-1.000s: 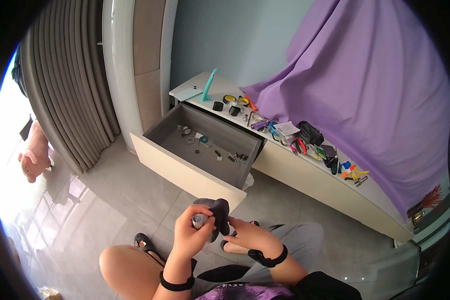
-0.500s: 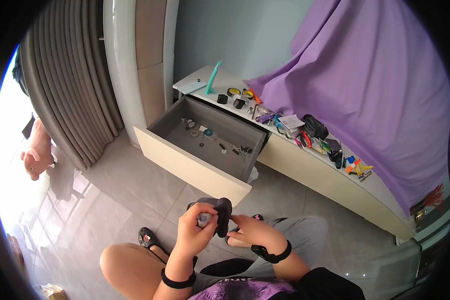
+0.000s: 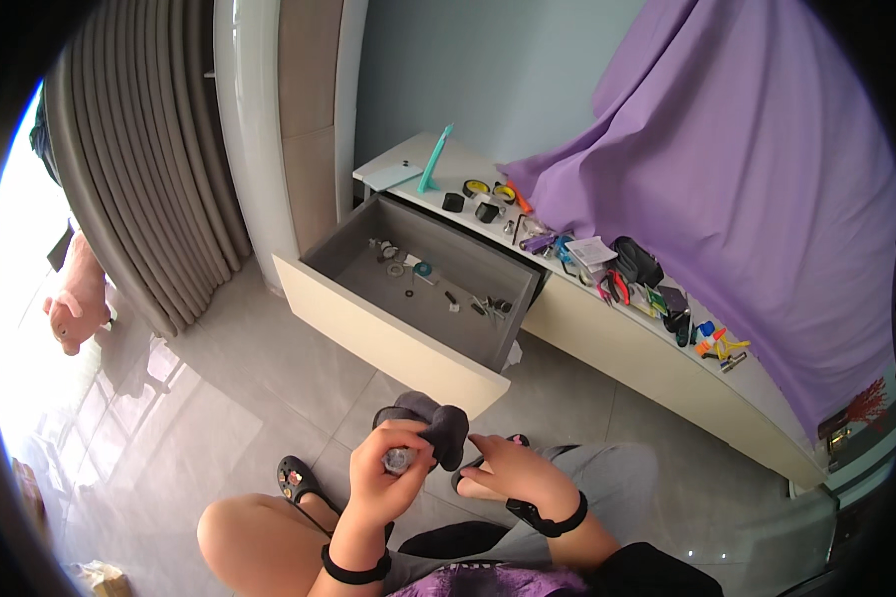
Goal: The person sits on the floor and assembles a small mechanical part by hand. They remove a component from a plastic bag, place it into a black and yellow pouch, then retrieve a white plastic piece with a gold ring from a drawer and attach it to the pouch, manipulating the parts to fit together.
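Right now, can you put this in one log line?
left hand holds dark grey item | right hand close beside it | drawer open, small parts inside

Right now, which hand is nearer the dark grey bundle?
Left. The left hand grips the dark grey bundle; the right hand is just to its right, contact unclear.

Holding a bundle in the left hand before the pulled-out drawer, with the right hand just right of it. Facing loose parts lying in the drawer, and behind it a surface running off rightward, carrying a stand near its left end, pliers farther right. Having a curtain hanging at left.
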A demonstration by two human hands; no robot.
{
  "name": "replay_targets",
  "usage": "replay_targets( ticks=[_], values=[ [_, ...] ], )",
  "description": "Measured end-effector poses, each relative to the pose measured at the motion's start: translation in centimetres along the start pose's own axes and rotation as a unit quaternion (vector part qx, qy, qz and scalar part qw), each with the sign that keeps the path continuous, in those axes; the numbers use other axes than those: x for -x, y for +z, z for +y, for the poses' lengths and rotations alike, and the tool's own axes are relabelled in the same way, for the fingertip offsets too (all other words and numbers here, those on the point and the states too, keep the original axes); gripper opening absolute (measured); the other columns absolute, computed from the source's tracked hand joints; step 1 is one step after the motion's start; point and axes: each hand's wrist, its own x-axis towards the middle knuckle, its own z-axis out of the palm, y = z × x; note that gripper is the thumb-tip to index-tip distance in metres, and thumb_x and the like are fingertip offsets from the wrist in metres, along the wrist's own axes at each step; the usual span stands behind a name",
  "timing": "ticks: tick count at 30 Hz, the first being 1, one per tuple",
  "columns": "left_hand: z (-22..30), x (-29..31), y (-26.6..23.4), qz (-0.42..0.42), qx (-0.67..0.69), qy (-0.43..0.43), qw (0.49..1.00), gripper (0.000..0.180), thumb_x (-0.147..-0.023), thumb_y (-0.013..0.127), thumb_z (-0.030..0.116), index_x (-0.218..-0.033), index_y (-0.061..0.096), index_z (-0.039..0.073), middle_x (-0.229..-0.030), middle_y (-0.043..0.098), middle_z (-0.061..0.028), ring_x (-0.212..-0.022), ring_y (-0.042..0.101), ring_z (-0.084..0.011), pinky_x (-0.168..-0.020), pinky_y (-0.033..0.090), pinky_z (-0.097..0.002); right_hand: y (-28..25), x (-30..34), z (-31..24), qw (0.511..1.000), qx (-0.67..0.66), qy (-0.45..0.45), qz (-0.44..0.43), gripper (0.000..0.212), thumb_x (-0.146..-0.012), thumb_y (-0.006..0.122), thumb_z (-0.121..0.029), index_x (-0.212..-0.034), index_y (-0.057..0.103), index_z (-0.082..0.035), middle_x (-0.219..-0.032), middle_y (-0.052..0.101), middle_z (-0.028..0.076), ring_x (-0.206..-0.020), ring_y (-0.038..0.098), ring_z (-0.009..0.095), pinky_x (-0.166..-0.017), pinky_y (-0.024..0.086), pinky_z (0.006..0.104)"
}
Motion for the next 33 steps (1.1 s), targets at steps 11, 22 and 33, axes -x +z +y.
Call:
replay_targets(
  ticks=[11, 22, 33],
  values=[
    [0.6, 0.0, -0.1, -0.024, 0.094, 0.003, 0.995, 0.022, -0.076, 0.057, -0.017, -0.088, 0.051, 0.000, -0.098, 0.059, -0.0182, -0.072, 0.064, -0.0191, -0.062, 0.054, -0.0266, -0.4, 0.3, -0.5, 0.999, -0.043, 0.022, -0.020, 0.045, -0.082, 0.065, -0.032, -0.116, 0.057, -0.004, -0.107, 0.060, 0.020, -0.095, 0.059, 0.036, -0.080, 0.047, 0.0408],
    [-1.1, -0.6, -0.1, 0.048, -0.007, -0.123, 0.991, 0.014, -0.081, 0.059, -0.007, -0.092, 0.055, 0.000, -0.096, 0.061, -0.0101, -0.068, 0.062, -0.0140, -0.062, 0.050, -0.0249, -1.4, 0.6, 0.1, 0.978, -0.094, -0.127, 0.134, 0.021, -0.078, 0.063, -0.012, -0.094, 0.059, 0.001, -0.105, 0.059, 0.016, -0.086, 0.060, 0.034, -0.075, 0.050, 0.0382],
    [-1.9, -1.2, -0.1, 0.194, -0.046, -0.167, 0.966, 0.017, -0.088, 0.062, 0.008, -0.098, 0.049, 0.005, -0.088, 0.058, -0.0057, -0.068, 0.055, -0.0090, -0.060, 0.046, -0.0217, -2.0, 1.5, -2.3, 0.919, -0.290, -0.185, 0.192, 0.011, -0.086, 0.056, -0.002, -0.095, 0.049, 0.001, -0.112, 0.061, 0.015, -0.077, 0.060, 0.021, -0.070, 0.048, 0.0276]
  ],
)
